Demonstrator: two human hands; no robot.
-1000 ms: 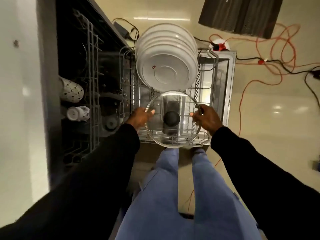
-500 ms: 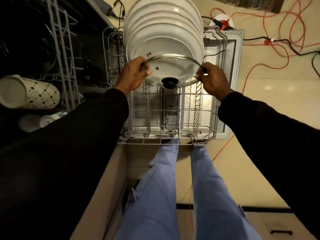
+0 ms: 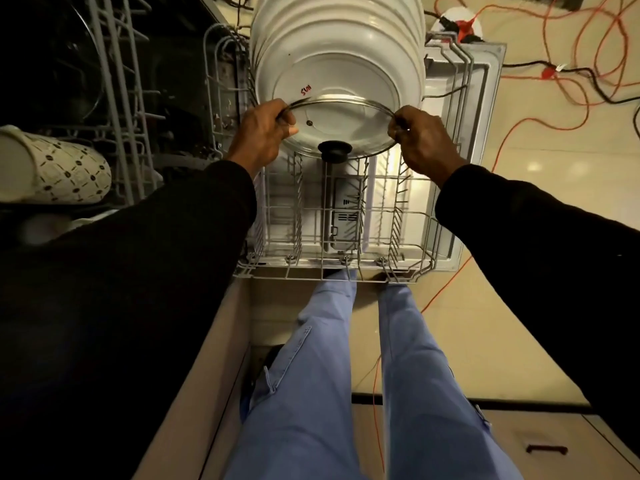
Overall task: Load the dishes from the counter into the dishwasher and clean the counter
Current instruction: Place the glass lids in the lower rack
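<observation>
Glass lid (image 3: 341, 128): clear, metal-rimmed, black knob; left hand (image 3: 265, 131) and right hand (image 3: 420, 140) grip clamped on rim.

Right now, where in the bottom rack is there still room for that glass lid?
The near half of the lower rack is bare tines, between the glass lid in the left hand and right hand and the rack's front rail. The far end is crowded with white plates.

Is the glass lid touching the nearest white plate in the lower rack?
Cannot tell. In the head view the glass lid, held by both hands, overlaps the nearest white plate, so any gap or contact is hidden.
</observation>
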